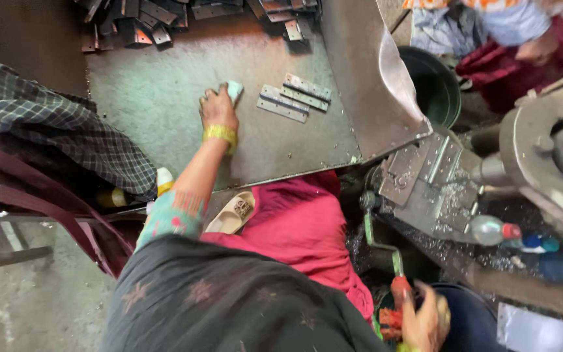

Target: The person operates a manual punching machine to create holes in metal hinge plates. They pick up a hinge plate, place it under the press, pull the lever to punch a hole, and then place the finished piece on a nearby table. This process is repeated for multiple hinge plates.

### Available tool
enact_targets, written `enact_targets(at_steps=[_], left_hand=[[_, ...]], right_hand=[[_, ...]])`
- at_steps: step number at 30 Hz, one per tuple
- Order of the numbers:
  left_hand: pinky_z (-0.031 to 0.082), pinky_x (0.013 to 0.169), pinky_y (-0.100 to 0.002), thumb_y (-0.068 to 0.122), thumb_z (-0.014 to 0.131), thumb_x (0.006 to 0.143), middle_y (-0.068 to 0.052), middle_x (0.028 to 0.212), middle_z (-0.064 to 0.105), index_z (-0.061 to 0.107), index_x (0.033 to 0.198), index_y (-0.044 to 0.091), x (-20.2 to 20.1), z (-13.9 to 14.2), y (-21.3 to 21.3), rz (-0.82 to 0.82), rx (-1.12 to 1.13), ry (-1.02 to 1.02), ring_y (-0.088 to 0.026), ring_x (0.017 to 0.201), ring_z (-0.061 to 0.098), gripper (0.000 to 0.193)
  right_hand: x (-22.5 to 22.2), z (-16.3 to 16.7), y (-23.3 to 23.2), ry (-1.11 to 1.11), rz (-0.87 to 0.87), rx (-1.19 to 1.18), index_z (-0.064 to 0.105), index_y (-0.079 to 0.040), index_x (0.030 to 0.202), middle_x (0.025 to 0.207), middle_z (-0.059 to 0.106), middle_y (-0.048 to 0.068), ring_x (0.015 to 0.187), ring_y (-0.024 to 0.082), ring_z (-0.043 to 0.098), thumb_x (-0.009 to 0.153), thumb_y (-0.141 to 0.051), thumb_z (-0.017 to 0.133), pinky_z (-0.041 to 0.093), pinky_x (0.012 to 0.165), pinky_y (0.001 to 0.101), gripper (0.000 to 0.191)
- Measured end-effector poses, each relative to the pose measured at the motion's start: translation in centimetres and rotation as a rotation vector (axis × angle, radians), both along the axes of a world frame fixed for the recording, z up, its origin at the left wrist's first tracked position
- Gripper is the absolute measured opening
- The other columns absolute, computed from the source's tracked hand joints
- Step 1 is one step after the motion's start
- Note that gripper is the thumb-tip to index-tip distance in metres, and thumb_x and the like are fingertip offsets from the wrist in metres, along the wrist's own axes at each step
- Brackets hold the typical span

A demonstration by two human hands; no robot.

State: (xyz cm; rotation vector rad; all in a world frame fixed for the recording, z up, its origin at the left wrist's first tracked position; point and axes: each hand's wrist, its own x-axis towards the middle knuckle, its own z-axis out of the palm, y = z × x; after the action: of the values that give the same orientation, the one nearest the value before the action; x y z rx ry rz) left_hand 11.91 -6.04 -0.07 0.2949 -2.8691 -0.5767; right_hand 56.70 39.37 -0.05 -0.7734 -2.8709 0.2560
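A clear plastic bottle (490,230) with a red cap lies on the machine bench at right.

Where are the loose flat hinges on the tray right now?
In the head view, the flat hinges lie on the metal tray, just right of the left hand, below the heap of metal parts at its far edge.

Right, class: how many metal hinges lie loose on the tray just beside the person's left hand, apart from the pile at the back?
2. One hinge lies nearer the left hand; the other hinge lies just beyond it. More may be hidden in the pile at the tray's far edge.
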Motion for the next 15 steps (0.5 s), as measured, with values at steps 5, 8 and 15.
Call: enact_targets(at_steps=[5,8,15], left_hand=[[0.050,0.092,-0.054,0.004,0.070,0.075,-0.025,0.116,0.060,0.059,0.135,0.013,9.1,-1.1,1.9,-0.204,0.018,-0.095,-0.047,0.109,0.058,0.061],[0.052,0.094,-0.049,0.007,0.071,0.077,-0.024,0.117,0.061,0.070,0.117,0.015,12.4,-1.2,2.7,-0.354,-0.040,-0.080,-0.045,0.111,0.059,0.040],[0.049,0.092,-0.050,0.009,0.072,0.076,-0.024,0.113,0.064,0.073,0.112,0.010,15.0,0.6,9.3,-0.450,0.389,0.070,-0.044,0.107,0.059,0.036]], right_hand=[[-6.1,5.5,-6.3,0.056,0.181,-0.150,0.068,-0.014,0.123,0.113,0.066,0.016,0.109,0.037,0.060,0.086,-0.026,0.075,0.047,0.094,0.0471,0.039],[-7.9,7.3,-9.1,0.027,0.250,-0.307,0.069,-0.013,0.118,0.107,0.070,0.012,0.104,0.031,0.064,0.086,-0.022,0.075,0.050,0.089,0.0432,0.035],[-9.1,6.6,-12.5,0.223,0.280,-0.825,0.061,-0.009,0.132,0.100,0.073,0.009,0.091,0.018,0.070,0.090,-0.013,0.073,0.056,0.082,0.0307,0.044]])
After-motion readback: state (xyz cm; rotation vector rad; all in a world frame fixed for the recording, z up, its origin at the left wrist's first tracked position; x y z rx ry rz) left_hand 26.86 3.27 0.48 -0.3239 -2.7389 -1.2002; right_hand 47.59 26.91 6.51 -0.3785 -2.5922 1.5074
